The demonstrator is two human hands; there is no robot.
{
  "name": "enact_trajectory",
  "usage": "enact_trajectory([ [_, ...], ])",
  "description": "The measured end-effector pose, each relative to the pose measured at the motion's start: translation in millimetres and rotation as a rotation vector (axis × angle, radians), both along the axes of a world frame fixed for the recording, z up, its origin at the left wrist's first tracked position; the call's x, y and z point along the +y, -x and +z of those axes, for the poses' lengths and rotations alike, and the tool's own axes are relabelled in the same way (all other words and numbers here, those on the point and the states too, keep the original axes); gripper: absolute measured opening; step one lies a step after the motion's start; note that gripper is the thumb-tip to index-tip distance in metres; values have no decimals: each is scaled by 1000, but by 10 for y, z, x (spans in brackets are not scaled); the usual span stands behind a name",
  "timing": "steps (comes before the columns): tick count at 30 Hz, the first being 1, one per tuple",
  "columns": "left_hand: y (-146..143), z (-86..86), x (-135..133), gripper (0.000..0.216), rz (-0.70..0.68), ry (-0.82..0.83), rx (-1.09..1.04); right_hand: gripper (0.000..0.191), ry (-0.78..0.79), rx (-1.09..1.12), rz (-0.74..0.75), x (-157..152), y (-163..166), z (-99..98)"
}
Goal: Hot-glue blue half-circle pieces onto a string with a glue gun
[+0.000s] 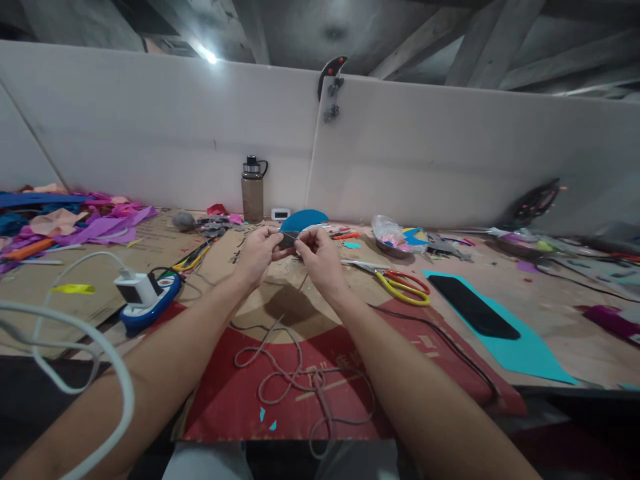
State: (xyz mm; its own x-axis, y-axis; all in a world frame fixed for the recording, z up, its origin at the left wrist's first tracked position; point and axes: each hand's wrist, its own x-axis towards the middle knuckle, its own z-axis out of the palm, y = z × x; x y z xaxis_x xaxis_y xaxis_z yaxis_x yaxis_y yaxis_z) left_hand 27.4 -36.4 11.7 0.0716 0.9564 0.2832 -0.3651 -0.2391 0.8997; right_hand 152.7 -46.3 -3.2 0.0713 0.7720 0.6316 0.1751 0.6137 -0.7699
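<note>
My left hand (pixel 259 252) and my right hand (pixel 319 253) meet above the cardboard-covered table (pixel 280 313), both pinching a small dark grey piece (pixel 287 240) between their fingertips. I cannot make out what the piece is. A grey cord (pixel 295 373) trails in loops over the red cardboard toward me below the hands. Just behind the hands lies a blue half-round foam shape (pixel 303 220).
Yellow-and-red scissors (pixel 400 283) lie right of my hands, beside a black strip on a teal sheet (pixel 505 333). A white charger on a blue power strip (pixel 145 297) sits left, with a white cable. A water bottle (pixel 253 189) stands by the white wall. Coloured scraps (pixel 75 223) pile far left.
</note>
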Motion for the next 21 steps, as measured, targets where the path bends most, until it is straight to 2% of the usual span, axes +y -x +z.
enact_trajectory([
  [7,41,12,18,9,23,-63,19,13,55,11,0,24,-8,-31],
  [13,193,21,188,8,228,-104,-24,13,226,-118,81,56,83,-203],
  [17,301,10,321,12,312,-147,-125,12,216,-293,142,-18,148,-233],
  [21,334,-7,379,12,329,-124,-133,15,177,-365,108,-100,123,-146],
])
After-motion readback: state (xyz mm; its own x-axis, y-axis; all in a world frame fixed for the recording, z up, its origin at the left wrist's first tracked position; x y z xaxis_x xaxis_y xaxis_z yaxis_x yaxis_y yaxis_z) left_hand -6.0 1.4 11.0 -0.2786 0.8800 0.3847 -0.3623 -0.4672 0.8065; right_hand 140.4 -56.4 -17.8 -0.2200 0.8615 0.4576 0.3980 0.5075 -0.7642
